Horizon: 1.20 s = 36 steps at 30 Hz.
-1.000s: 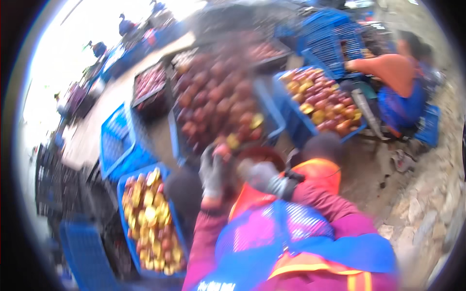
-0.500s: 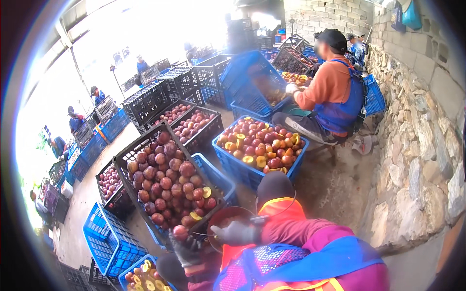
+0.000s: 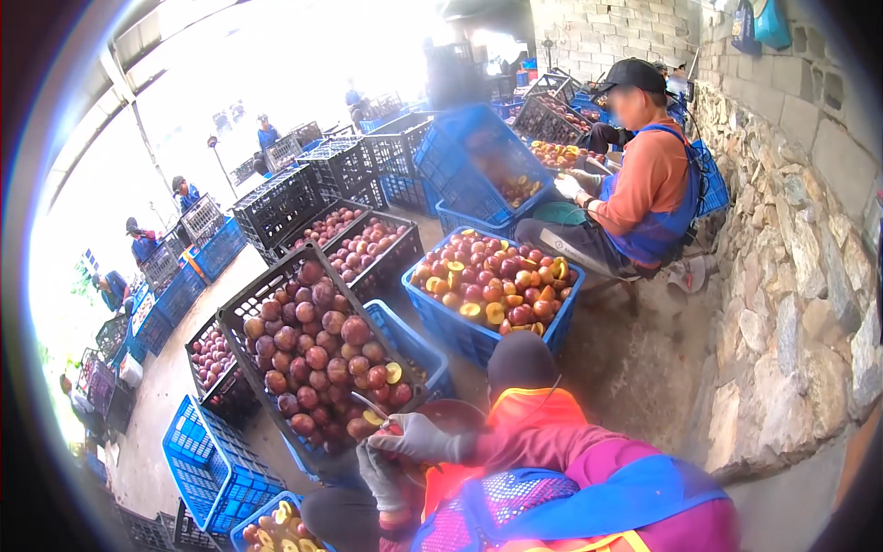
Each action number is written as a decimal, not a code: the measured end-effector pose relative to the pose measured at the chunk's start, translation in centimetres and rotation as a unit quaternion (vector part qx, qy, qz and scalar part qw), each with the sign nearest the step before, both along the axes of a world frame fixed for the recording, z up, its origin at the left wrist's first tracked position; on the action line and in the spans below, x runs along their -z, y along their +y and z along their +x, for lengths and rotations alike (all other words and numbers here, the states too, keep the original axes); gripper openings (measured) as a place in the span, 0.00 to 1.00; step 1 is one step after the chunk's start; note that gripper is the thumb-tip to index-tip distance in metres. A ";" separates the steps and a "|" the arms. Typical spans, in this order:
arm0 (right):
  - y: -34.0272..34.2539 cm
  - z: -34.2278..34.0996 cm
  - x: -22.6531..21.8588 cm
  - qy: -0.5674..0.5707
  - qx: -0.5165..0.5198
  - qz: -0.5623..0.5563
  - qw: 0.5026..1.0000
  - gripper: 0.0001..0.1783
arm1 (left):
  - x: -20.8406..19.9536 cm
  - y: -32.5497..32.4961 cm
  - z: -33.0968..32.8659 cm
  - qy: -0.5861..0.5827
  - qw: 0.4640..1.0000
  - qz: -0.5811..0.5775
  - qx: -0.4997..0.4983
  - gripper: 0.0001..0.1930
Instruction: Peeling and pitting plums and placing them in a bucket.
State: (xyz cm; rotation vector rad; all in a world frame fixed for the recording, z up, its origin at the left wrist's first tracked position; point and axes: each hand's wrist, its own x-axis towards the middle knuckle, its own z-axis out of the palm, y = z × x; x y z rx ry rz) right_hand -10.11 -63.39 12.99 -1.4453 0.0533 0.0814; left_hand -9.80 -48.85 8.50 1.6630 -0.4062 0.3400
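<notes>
My left hand [image 3: 383,478], in a grey glove, is closed around a dark red plum [image 3: 392,430], which the fingers partly hide. Against the plum, my right hand [image 3: 423,438], also gloved in grey, grips a small knife; its thin curved blade [image 3: 369,403] points up and to the left. Just beyond both hands, a tilted black crate [image 3: 241,354] holds whole plums [image 3: 317,354], with a few yellow-fleshed halves near its lower corner. Beside my right hand is a reddish round bowl [image 3: 460,414], partly covered by the hand and sleeve.
A blue crate of halved plums [image 3: 443,322] stands ahead. At lower left are a tilted blue crate [image 3: 216,469] and another with cut plums [image 3: 280,529]. A seated co-worker [image 3: 635,184] works ahead right, beside a stone wall [image 3: 782,322]. Stacked black crates [image 3: 280,207] stand farther back.
My left hand has brought the plum up and to the right, against my right hand. The knife blade now shows above the hands. The co-worker leans back slightly.
</notes>
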 end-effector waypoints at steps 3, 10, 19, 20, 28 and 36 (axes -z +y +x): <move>0.0 -0.3 0.8 -0.070 0.046 -0.181 0.980 0.35 | -1.7 -1.1 -0.8 0.188 0.967 -0.166 0.048 0.17; -0.6 -1.5 0.0 -0.172 0.024 -0.320 0.932 0.33 | -1.5 -0.1 -2.2 0.103 0.989 0.065 0.082 0.14; -0.4 -0.6 -1.8 -0.237 -0.093 -0.230 0.939 0.19 | 2.4 2.6 -1.2 0.194 0.949 0.158 0.189 0.19; 0.4 0.8 0.1 -0.287 -0.093 -0.192 0.934 0.16 | 1.9 2.6 -1.1 0.222 0.951 0.093 0.194 0.20; -1.4 2.2 2.3 0.175 -0.095 0.325 0.925 0.20 | 0.1 4.5 0.8 0.012 0.990 0.122 0.072 0.22; 1.7 9.2 4.8 0.125 0.007 0.079 0.989 0.20 | 0.1 15.0 -0.4 0.111 0.991 -0.062 -0.028 0.17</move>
